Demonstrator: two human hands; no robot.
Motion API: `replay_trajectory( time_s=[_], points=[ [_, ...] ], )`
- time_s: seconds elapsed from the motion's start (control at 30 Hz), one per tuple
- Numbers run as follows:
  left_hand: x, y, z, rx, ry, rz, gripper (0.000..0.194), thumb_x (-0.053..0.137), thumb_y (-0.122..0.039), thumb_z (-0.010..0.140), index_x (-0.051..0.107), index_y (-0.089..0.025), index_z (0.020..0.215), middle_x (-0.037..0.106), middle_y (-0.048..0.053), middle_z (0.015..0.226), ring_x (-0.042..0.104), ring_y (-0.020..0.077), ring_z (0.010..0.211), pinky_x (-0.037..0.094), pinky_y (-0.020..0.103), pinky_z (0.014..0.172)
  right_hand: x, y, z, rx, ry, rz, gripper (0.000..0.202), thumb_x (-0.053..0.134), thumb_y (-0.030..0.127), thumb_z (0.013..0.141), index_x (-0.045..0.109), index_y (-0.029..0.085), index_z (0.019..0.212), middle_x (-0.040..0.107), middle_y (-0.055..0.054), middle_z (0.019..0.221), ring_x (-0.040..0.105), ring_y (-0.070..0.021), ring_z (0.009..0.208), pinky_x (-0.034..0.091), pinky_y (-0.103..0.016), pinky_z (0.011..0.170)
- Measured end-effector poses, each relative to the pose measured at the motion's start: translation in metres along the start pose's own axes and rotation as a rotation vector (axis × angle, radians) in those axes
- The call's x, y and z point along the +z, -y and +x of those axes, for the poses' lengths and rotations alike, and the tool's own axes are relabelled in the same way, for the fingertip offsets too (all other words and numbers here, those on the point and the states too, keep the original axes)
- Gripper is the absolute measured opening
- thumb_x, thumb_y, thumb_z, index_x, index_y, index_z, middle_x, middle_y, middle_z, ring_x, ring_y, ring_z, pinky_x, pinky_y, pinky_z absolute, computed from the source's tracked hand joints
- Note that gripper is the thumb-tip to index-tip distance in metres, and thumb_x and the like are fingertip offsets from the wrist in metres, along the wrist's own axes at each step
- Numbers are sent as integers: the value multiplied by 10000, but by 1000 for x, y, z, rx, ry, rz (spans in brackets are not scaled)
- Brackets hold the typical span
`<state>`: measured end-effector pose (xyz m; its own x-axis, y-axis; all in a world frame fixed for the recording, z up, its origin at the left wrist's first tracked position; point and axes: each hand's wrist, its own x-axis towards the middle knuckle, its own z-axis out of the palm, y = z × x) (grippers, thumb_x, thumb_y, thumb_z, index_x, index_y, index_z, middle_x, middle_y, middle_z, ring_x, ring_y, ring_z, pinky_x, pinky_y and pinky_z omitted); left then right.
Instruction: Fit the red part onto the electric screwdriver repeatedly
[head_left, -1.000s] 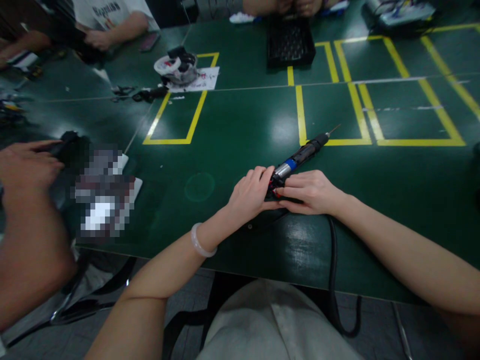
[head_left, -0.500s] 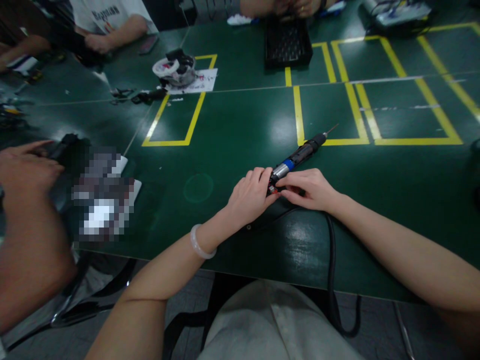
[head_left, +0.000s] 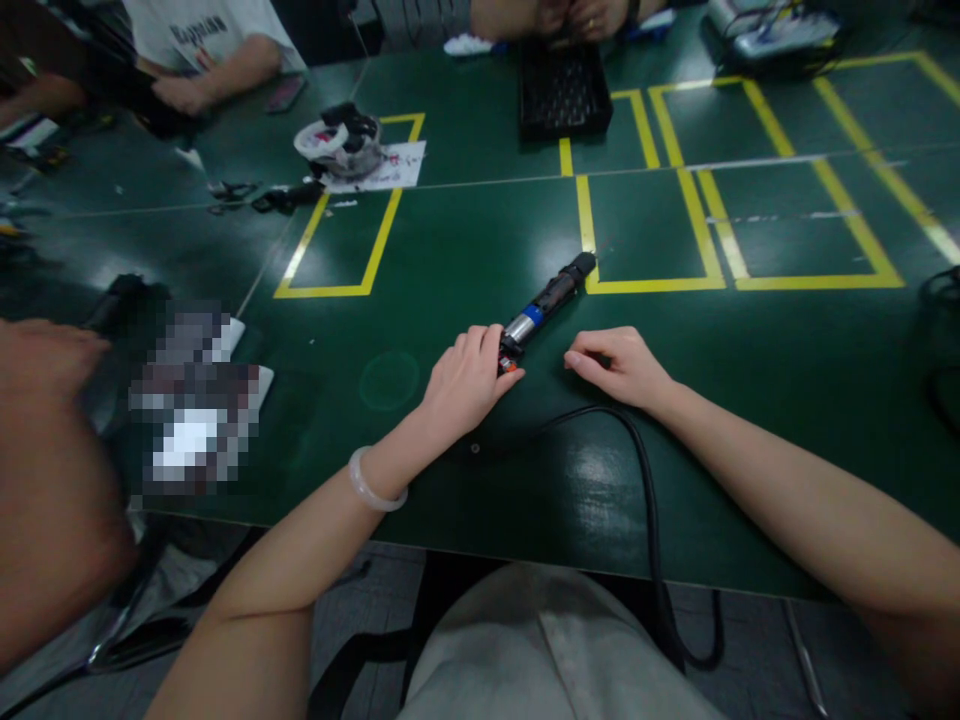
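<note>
On the person's side of the black tray [head_left: 564,130], well apart from it, the electric screwdriver [head_left: 553,293] slanted with its front end nearest the tray. The left hand [head_left: 461,385] was clamped round its rear end. The right hand [head_left: 626,367], also on the tray's near side, was apart from the tool and loosely curled; whether its thumb and fingertips met could not be told. The tool looked stiff, fairly weighty and perhaps slippery at its silver band [head_left: 520,329]. Its dark middle seemed the surest grip. The cord [head_left: 648,460], farther from the tray, might drag.
</note>
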<state>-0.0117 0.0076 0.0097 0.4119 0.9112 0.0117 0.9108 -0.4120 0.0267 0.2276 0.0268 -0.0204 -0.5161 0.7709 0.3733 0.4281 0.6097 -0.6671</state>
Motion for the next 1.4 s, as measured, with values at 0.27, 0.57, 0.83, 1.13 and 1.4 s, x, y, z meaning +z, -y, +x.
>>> replay_trajectory(
  time_s=[0.27,0.57,0.83,1.13,1.4],
  points=[
    [1,75,12,-271,1,60,506,539,-460,1030,475,-93,1372,562,214,1255,588,360,1118,527,435,896,0,-3,2,17,41,13,338,512,344,987,578,191,694,539,24,585,487,-102,528,350,-241,557],
    [5,177,27,-552,-46,38,594,436,-536,1033,462,-71,1402,502,277,1347,494,445,1257,467,548,964,1,-4,3,41,60,-3,333,512,343,980,594,184,699,533,27,587,481,-99,528,342,-244,560],
    [2,241,30,-698,-33,102,664,366,-556,1084,384,18,1415,430,271,1419,445,401,1293,408,567,1047,2,-5,4,42,60,11,314,526,333,970,597,182,704,507,36,577,478,-97,530,332,-238,560],
    [4,259,33,-753,-28,80,633,412,-489,1066,329,19,1435,387,216,1424,383,335,1233,342,489,1030,2,-5,4,59,65,16,317,524,344,968,607,176,712,509,33,576,477,-97,529,333,-237,562],
    [11,261,32,-743,-57,210,752,416,-659,1037,381,-2,1400,446,220,1401,431,329,1187,419,478,993,2,-5,5,55,74,0,312,522,340,970,616,178,720,529,29,590,493,-99,542,340,-233,568]
  ],
)
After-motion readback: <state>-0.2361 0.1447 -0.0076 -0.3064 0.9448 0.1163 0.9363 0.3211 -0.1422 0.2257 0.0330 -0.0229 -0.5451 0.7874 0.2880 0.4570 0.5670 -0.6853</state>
